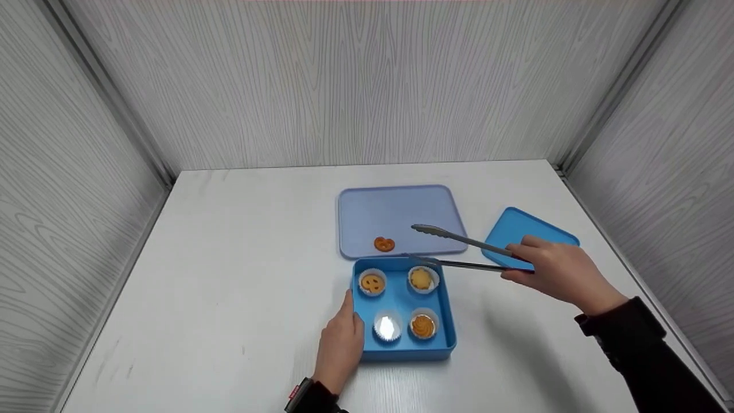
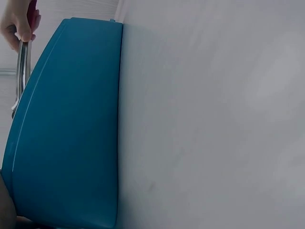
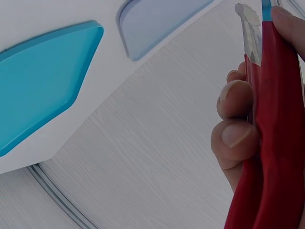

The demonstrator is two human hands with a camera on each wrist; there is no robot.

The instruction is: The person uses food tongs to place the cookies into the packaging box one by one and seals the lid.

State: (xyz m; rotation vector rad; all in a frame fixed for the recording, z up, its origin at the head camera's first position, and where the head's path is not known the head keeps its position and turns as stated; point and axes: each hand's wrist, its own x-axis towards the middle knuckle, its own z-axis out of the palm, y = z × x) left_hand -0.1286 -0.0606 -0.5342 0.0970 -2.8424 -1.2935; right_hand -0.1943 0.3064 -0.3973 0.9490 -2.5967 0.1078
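Observation:
My left hand holds the left wall of a blue box, with one finger stretched along the outside. In the box stand several paper cups. Three hold a button-like cookie, a pale cookie and a swirled cookie; the front-left paper cup has no cookie. My right hand grips metal tongs with red handles. Their arms are spread, with nothing between the tips, over the box's back rim and the tray. A pretzel-shaped cookie lies left of the tips.
Behind the box lies a pale lavender-blue tray, and the pretzel-shaped cookie rests near its front edge. A blue lid-like piece lies to the right, partly hidden by my right hand. Grey wood-grain panels enclose the white table.

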